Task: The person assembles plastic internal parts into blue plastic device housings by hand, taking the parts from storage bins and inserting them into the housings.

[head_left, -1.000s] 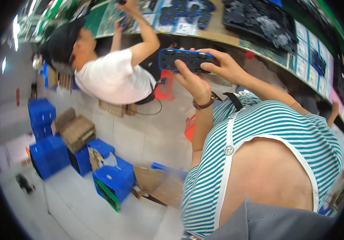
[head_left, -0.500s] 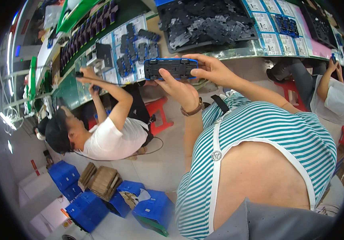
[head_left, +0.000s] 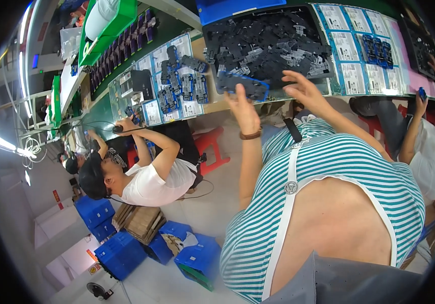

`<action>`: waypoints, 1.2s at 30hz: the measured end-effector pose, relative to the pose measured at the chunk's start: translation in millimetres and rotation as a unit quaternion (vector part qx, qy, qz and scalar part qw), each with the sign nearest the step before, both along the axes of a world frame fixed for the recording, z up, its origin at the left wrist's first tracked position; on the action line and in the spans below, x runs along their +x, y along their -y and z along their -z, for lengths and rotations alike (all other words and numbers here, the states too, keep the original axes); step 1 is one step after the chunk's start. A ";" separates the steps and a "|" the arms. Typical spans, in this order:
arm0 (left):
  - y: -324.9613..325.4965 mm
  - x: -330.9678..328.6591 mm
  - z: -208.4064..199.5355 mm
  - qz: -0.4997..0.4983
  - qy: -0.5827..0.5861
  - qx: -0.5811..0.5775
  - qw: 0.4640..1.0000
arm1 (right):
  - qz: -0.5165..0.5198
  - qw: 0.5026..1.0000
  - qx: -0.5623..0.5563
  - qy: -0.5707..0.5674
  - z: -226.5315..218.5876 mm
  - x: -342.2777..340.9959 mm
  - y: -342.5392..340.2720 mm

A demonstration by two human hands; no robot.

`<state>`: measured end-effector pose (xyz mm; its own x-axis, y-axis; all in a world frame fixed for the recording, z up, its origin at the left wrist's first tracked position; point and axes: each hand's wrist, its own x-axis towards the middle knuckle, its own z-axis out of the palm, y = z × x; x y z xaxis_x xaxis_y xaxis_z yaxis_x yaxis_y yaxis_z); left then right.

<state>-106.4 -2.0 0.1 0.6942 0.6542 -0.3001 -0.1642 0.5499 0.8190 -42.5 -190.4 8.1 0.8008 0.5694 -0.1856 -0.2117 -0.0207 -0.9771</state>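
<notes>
My left hand (head_left: pixel 245 112), a brown-strapped watch on its wrist, grips a blue toy car (head_left: pixel 250 87) by its near left side. The car's black underside faces me, and its blue edge shows on the right. My thumb lies on the underside; the fingers are hidden behind the car. To the right, apart from the car, my right hand (head_left: pixel 306 91) is raised with its fingers spread and nothing in it. Just beyond both hands is a black tray (head_left: pixel 323 35) heaped with loose black plastic parts (head_left: pixel 270 48).
Several toy chassis (head_left: pixel 200 87) lie on label sheets left of the tray. Blue car pieces (head_left: pixel 378 52) rest on sheets to the right. A co-worker in a white shirt (head_left: pixel 154 182) sits at left by a red stool (head_left: pixel 212 152). Blue bins (head_left: pixel 121 256) stand on the floor.
My right hand has let go of the car and moved right, opening. The car, in my left hand, is now tilted at the tray's near edge. The view has shifted.
</notes>
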 end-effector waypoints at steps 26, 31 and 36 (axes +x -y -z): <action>-242.5 16.2 235.7 0.093 -0.309 0.542 0.776 | 0.217 0.965 -0.113 0.096 65.9 14.3 9.7; -236.6 32.7 234.9 0.096 -0.305 0.619 0.718 | 0.344 0.912 -0.182 0.129 63.2 46.1 95.8; -224.8 35.2 218.2 0.062 -0.322 0.658 0.678 | 0.528 0.842 -0.100 -0.040 149.8 123.1 205.3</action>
<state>-71.2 222.8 -218.1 0.7711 0.5972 0.2208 0.4400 -0.7504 0.4932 80.6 -395.7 -141.7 0.8214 -0.5017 -0.2713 -0.2806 0.0585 -0.9580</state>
